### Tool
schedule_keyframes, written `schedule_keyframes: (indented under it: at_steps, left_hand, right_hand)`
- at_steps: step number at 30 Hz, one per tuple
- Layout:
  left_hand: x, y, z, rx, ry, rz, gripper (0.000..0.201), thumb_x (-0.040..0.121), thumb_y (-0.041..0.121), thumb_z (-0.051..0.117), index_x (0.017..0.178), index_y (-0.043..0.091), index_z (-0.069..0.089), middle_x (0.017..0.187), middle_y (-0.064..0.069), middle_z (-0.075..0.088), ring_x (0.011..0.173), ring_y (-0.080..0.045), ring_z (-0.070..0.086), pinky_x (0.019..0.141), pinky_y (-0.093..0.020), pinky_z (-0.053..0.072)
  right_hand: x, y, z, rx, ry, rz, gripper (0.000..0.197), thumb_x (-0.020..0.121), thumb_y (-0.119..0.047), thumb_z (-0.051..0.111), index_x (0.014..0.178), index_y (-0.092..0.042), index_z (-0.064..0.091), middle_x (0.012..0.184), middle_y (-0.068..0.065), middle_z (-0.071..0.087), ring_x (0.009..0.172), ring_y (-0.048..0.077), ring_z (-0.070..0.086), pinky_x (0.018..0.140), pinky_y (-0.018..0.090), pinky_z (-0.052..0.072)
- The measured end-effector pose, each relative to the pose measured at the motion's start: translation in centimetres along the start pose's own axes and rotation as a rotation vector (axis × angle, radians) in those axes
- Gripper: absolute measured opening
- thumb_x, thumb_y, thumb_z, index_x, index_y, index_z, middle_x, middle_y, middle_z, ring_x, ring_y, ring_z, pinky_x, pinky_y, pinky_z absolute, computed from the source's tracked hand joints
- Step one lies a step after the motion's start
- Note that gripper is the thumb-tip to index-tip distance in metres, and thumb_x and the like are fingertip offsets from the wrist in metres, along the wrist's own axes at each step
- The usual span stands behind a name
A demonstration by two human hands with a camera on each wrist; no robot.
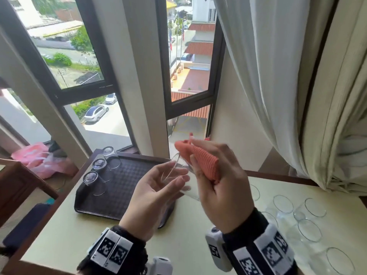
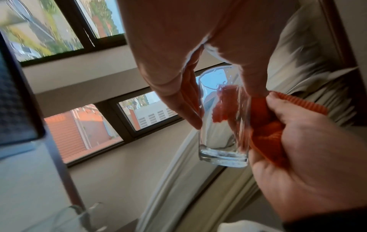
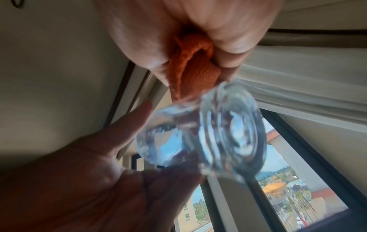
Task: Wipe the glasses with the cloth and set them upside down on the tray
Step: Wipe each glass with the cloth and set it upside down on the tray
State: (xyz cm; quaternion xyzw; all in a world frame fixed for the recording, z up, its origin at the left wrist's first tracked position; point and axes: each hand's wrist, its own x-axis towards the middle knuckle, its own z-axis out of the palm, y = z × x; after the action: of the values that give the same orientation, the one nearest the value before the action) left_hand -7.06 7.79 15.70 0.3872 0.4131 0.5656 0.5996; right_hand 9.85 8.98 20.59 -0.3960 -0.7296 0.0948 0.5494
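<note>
A clear glass is tilted in the air above the dark tray. My left hand holds it between thumb and fingers. My right hand grips a bunched orange cloth against the glass's side. In the left wrist view, the glass has the cloth against its right wall. Its thick base faces the right wrist camera, below the cloth. Three glasses stand upside down along the tray's left side.
Several upright glasses stand on the pale table at the right. A white curtain hangs at the right behind them. A pink plastic bag lies at the far left by wooden furniture.
</note>
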Motion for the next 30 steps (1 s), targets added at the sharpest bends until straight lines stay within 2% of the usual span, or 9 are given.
schedule_keyframes:
  at_steps: [4,7,9,11,17,22,24,27,30]
  left_hand:
    - [0.0,2.9,0.1,-0.191,-0.071,0.076,0.097,0.071,0.050,0.096,0.142,-0.003,0.058,0.132,-0.026,0.068,0.113,-0.034,0.069,0.095,-0.042,0.061]
    - [0.0,5.5,-0.4,-0.198,-0.075,0.114,0.092,0.081,0.057,0.086,0.144,-0.003,0.057,0.142,-0.032,0.060,0.133,-0.053,0.056,0.113,-0.057,0.048]
    - [-0.1,7.1,-0.7,-0.159,-0.067,0.137,0.096,0.079,0.062,0.085,0.143,-0.005,0.057,0.140,-0.039,0.057,0.131,-0.064,0.049,0.115,-0.067,0.039]
    - [-0.2,8.2,-0.8,-0.124,-0.073,0.157,0.099,0.076,0.066,0.085,0.143,-0.002,0.058,0.138,-0.039,0.058,0.121,-0.057,0.056,0.113,-0.068,0.041]
    - [-1.0,10.1,-0.7,-0.089,-0.140,0.168,0.100,0.067,0.073,0.086,0.138,0.006,0.066,0.122,-0.025,0.070,0.102,-0.029,0.067,0.092,-0.041,0.058]
    - [-1.7,12.3,-0.1,-0.102,-0.174,0.258,0.090,0.080,0.071,0.076,0.139,0.003,0.064,0.132,-0.035,0.062,0.118,-0.049,0.061,0.110,-0.066,0.045]
    - [-1.6,13.5,-0.5,-0.101,-0.168,0.285,0.089,0.080,0.071,0.075,0.137,0.003,0.065,0.132,-0.039,0.060,0.124,-0.053,0.059,0.112,-0.064,0.047]
    - [-1.1,14.3,-1.1,-0.082,-0.140,0.298,0.071,0.073,0.072,0.079,0.123,0.020,0.078,0.117,-0.024,0.073,0.109,-0.038,0.071,0.095,-0.046,0.062]
    - [-1.0,14.0,-1.0,-0.015,-0.106,0.261,0.075,0.076,0.073,0.079,0.128,0.018,0.075,0.122,-0.023,0.073,0.117,-0.051,0.065,0.100,-0.055,0.059]
  right_hand:
    - [-0.4,-2.4,0.0,-0.100,-0.139,-0.196,0.055,0.090,0.004,0.073,0.142,-0.008,0.062,0.148,0.005,0.059,0.139,0.029,0.052,0.112,0.044,0.048]
    - [-1.1,-4.0,-0.3,-0.150,-0.116,-0.315,0.035,0.103,-0.012,0.059,0.136,-0.009,0.066,0.148,0.006,0.058,0.140,0.033,0.052,0.112,0.045,0.048]
    - [-1.4,-4.6,-0.3,-0.162,-0.098,-0.335,0.033,0.104,-0.017,0.055,0.134,-0.009,0.067,0.147,0.006,0.059,0.139,0.031,0.052,0.111,0.043,0.048]
    - [-1.1,-5.0,-0.3,-0.147,-0.077,-0.325,0.034,0.100,-0.013,0.060,0.132,-0.008,0.068,0.145,0.007,0.060,0.138,0.030,0.053,0.111,0.043,0.048]
    - [3.1,-7.2,-0.7,0.050,-0.038,-0.151,0.036,0.101,-0.017,0.058,0.133,-0.004,0.066,0.140,0.001,0.064,0.128,0.021,0.063,0.104,0.037,0.055]
    - [3.4,-9.9,-0.9,-0.138,-0.069,-0.344,0.042,0.096,-0.001,0.063,0.138,-0.001,0.061,0.148,0.009,0.057,0.137,0.030,0.054,0.113,0.040,0.047]
    - [2.0,-10.1,-0.9,-0.186,-0.092,-0.432,0.034,0.103,-0.009,0.057,0.136,-0.004,0.063,0.147,0.009,0.058,0.139,0.031,0.052,0.115,0.039,0.044]
    - [0.3,-9.3,-0.7,-0.165,-0.058,-0.414,0.033,0.098,-0.008,0.060,0.131,-0.004,0.067,0.144,0.010,0.061,0.136,0.031,0.055,0.111,0.040,0.047]
    - [1.2,-8.4,-0.2,-0.091,-0.010,-0.324,0.037,0.092,-0.003,0.063,0.128,-0.001,0.068,0.141,0.009,0.063,0.133,0.031,0.058,0.111,0.044,0.049]
